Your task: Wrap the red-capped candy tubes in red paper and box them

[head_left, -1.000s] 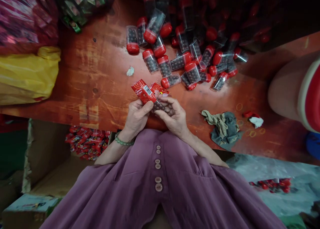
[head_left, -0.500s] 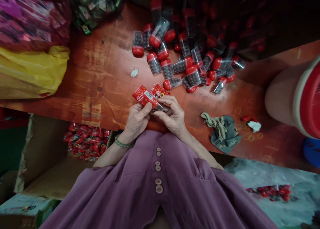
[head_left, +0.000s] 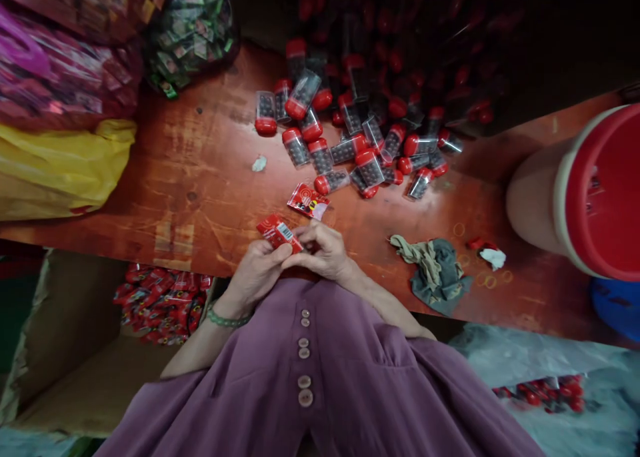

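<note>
My left hand point(head_left: 257, 270) is closed, its thumb pressing on a red printed packet point(head_left: 274, 229) with a white barcode label. My right hand point(head_left: 323, 249) is closed at the packet's right end, where its curled fingers hide what lies between them. Just beyond the hands a second red packet point(head_left: 306, 199) with a yellow-and-black print lies on the table. Farther back is a loose pile of clear tubes with red caps point(head_left: 370, 167), filled with small dark balls.
On the wooden table point(head_left: 215, 197) lie a crumpled cloth point(head_left: 437, 277), rubber bands and a white scrap. A red-lidded bucket point(head_left: 537, 184) stands right. Filled bags point(head_left: 65, 157) line the left. A cardboard box point(head_left: 75, 337) below holds red packets point(head_left: 163, 304).
The second red packet, before at my fingers behind the first, now lies apart on the table. Both hands have drawn closer to my body with the barcoded packet. The view has shifted slightly.
</note>
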Demonstrator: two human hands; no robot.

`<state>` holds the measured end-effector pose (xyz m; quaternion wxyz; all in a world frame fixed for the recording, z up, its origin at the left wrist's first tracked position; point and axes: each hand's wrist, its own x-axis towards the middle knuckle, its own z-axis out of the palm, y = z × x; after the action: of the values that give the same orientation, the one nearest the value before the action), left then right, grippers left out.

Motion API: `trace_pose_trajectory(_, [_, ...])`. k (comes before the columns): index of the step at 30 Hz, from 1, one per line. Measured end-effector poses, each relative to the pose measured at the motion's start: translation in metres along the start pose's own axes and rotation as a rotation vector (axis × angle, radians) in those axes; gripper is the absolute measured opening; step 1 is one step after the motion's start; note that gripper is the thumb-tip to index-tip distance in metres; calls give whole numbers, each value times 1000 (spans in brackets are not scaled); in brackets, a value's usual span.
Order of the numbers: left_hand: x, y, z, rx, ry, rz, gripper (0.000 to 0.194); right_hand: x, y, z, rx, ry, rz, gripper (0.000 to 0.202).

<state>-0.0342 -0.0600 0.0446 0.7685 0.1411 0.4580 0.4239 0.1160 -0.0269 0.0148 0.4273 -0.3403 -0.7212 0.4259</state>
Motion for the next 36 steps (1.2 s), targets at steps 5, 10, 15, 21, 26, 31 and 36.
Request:
trace_pose_trajectory(5, [-55, 20, -47, 451, 328, 109, 34, 3, -9, -19, -301, -237, -16, 34])
trace_pose_trajectory(10, [-127, 38, -128, 1130, 879, 37, 29, -1, 11, -37, -796, -118, -25, 29])
trace_pose_trajectory(15, [-153, 51, -152, 1942, 1020, -217, 32, -11, 36, -35, -880, -175, -31, 28])
trace_pose_trajectory(21, [-51, 30, -74, 1725, 547, 837, 26, -21, 47, -35, -818, -151, -154, 35])
trace_pose_trajectory(26, [35, 0, -17, 1656, -28, 1093, 37, -25, 43, -36, -785, -168, -241, 33])
trace_pose_trajectory(31, [54, -10, -18, 1648, -131, 1051, 35, -21, 36, -39, -711, -216, -185, 35])
trace_pose_trajectory(36, [56, -9, -26, 1623, -60, 1087, 31, 2, 9, -66, -577, -319, 12, 29])
